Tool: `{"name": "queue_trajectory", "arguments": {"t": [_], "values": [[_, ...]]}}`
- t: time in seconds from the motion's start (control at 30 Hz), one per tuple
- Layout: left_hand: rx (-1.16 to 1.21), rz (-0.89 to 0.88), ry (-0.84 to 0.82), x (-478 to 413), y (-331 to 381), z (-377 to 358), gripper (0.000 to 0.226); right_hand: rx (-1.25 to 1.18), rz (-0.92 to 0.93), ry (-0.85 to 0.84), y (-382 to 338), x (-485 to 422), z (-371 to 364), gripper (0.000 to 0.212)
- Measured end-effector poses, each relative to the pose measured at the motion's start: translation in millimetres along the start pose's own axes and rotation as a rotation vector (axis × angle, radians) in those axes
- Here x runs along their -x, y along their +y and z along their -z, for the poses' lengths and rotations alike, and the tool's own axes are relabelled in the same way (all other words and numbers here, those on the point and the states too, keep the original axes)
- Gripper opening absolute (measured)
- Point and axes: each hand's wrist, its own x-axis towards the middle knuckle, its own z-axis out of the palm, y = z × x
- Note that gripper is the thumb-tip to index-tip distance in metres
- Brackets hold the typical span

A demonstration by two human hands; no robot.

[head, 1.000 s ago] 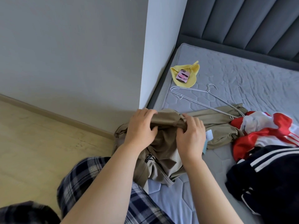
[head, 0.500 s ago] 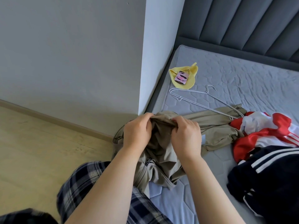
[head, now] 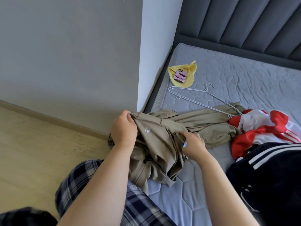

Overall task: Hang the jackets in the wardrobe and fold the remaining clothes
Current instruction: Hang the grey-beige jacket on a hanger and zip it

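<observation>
khaki jacket (head: 160,145) bunched on mattress (head: 244,75), gripped by left hand (head: 123,128) and right hand (head: 193,144).

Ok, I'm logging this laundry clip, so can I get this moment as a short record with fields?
left hand: grips khaki garment at its top edge
right hand: pinches the same garment, lower down
hangers: wire, lying on mattress, tips over the garment, unused
other clothes: red-white top and dark striped top, heaped at right
extras: phone on yellow cloth near bed corner
</observation>
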Motion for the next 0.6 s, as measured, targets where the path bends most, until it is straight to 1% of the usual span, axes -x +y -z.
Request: {"name": "queue_trajectory", "arguments": {"t": [0.07, 0.17, 0.2, 0.27, 0.4, 0.47, 0.53, 0.57, 0.6], "values": [[0.004, 0.009, -0.033, 1, 0, -2, 0.025, 0.016, -0.046, 0.025, 3, -1, -6, 0.050], [0.008, 0.007, -0.066, 1, -2, -2, 0.024, 0.098, -0.093, 0.119, 3, 0, -6, 0.013], [0.009, 0.010, -0.071, 1, -2, -2, 0.024, 0.130, -0.094, 0.136, 4, 0, -5, 0.005], [0.014, 0.019, -0.071, 0, -3, -2, 0.024, 0.130, -0.110, 0.176, 5, 1, -1, 0.017], [0.025, 0.028, -0.101, 0, -1, -3, 0.024, -0.195, -0.214, 0.356, -1, 9, 20, 0.032], [0.039, 0.024, -0.140, 2, 2, -4, 0.022, -0.343, -0.234, 0.404, -10, 12, 35, 0.035], [0.042, 0.023, -0.161, 3, 3, -5, 0.022, -0.505, -0.212, 0.360, -18, 14, 51, 0.029], [0.044, 0.027, -0.159, 3, 3, -5, 0.022, -0.595, -0.196, 0.287, -22, 15, 58, 0.027], [0.050, 0.037, -0.152, 3, 3, -5, 0.022, -0.684, -0.172, 0.178, -27, 16, 64, 0.027]]}}
